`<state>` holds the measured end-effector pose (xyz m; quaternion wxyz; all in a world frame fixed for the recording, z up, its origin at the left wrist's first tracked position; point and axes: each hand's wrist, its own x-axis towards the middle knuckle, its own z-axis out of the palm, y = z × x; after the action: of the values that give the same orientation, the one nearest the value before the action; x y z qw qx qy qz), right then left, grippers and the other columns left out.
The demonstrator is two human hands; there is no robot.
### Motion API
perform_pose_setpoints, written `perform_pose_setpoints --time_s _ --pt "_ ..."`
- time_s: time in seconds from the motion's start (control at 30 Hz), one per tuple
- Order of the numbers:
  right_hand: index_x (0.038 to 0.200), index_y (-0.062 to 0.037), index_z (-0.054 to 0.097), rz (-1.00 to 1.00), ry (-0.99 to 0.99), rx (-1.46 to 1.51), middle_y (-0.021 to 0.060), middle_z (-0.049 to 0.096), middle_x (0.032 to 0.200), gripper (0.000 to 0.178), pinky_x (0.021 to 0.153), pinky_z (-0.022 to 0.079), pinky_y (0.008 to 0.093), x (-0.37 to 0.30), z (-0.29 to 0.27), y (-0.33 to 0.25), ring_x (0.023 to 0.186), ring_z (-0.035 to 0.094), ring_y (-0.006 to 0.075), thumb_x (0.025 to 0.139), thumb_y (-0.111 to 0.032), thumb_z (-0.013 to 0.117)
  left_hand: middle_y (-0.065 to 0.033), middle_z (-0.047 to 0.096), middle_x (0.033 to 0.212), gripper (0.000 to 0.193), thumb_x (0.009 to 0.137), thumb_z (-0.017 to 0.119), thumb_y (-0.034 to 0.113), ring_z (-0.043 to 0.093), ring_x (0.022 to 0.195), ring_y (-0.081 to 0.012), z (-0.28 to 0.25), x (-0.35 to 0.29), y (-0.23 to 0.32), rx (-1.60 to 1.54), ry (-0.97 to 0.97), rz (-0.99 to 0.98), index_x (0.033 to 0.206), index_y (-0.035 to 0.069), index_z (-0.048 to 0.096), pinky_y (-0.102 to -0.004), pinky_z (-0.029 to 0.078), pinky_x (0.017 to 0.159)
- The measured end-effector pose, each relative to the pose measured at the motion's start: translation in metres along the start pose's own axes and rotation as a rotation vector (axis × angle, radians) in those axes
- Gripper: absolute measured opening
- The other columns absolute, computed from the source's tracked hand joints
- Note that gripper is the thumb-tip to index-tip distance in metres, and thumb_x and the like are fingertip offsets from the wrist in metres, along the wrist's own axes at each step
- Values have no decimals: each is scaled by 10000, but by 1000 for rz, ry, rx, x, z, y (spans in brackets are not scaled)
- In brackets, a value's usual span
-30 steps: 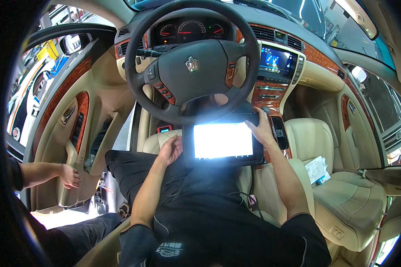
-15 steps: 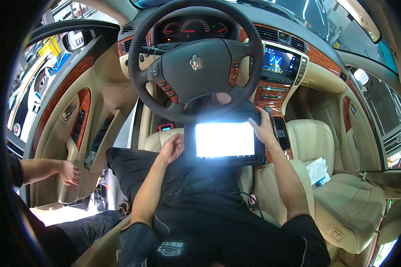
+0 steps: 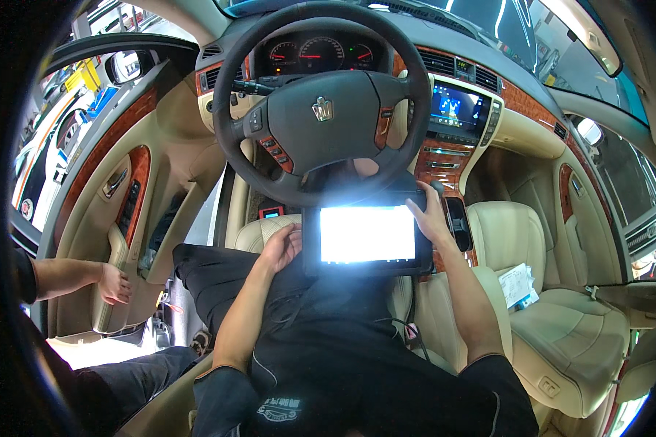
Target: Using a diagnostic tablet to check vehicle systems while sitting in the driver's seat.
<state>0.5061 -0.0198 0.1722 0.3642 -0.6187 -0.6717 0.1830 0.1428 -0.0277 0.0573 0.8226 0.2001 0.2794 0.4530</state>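
Observation:
A black-cased tablet [image 3: 368, 233] with a glaring white screen rests on my lap, just below the steering wheel [image 3: 321, 109]. My right hand [image 3: 431, 218] grips its right edge, the thumb lying over the front near the screen's corner. At the tablet's left edge is my left hand [image 3: 283, 247], its fingers curled in toward the case; the fingertips meet the edge or pass behind it. What the screen displays is washed out. A small dark device with a red border and lit display [image 3: 271, 213] sits beyond my left hand, beside the seat.
Another person's hand [image 3: 114, 284] rests on the open driver's door [image 3: 109, 306]. The centre console [image 3: 455, 218] lies right of the tablet, under a lit dash screen [image 3: 459, 105]. Papers [image 3: 517, 285] lie on the passenger seat [image 3: 561, 328]. A cable [image 3: 413, 333] runs beside my seat.
My right thumb has shifted slightly along the tablet's upper right. The view has moved a little; the tablet and my left hand stay nearly in place.

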Motion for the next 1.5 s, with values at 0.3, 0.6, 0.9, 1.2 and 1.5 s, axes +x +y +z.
perform_pose_setpoints --time_s 0.3,0.6,0.9,1.2,1.5 --pt "1313 -35 349 2 -33 -72 187 366 1305 662 1034 313 389 -1 -2 -4 1236 373 330 789 -309 647 -161 595 981 326 961 373 244 588 906 -227 -5 3 -2 -11 13 -5 1103 -37 458 -332 485 830" --pt "1308 -22 359 -5 -15 -15 199 379 1294 625 1037 297 380 1 0 1 1231 377 323 816 -307 617 -168 599 981 327 962 365 237 593 900 -227 -9 4 -2 -19 -12 -7 1109 -42 452 -334 488 825" --pt "1307 -29 362 -14 -20 -63 196 391 1287 620 1033 305 385 0 -1 -2 1229 378 326 813 -300 621 -189 595 1005 331 966 349 220 595 913 -241 -1 0 0 -59 -46 -3 1129 -52 443 -339 486 844" --pt "1294 -23 379 5 2 -15 199 404 1270 587 1028 307 385 0 0 -1 1216 392 327 823 -289 607 -182 596 1000 328 965 356 223 593 910 -232 -6 2 -1 -49 -43 -7 1127 -49 442 -332 485 840" --pt "1287 -13 385 3 -2 -14 202 410 1268 568 1034 299 382 -1 -2 -6 1219 390 325 837 -297 582 -164 599 1007 311 963 359 228 596 916 -221 -2 1 -1 0 -8 -5 1114 -28 450 -320 484 845"
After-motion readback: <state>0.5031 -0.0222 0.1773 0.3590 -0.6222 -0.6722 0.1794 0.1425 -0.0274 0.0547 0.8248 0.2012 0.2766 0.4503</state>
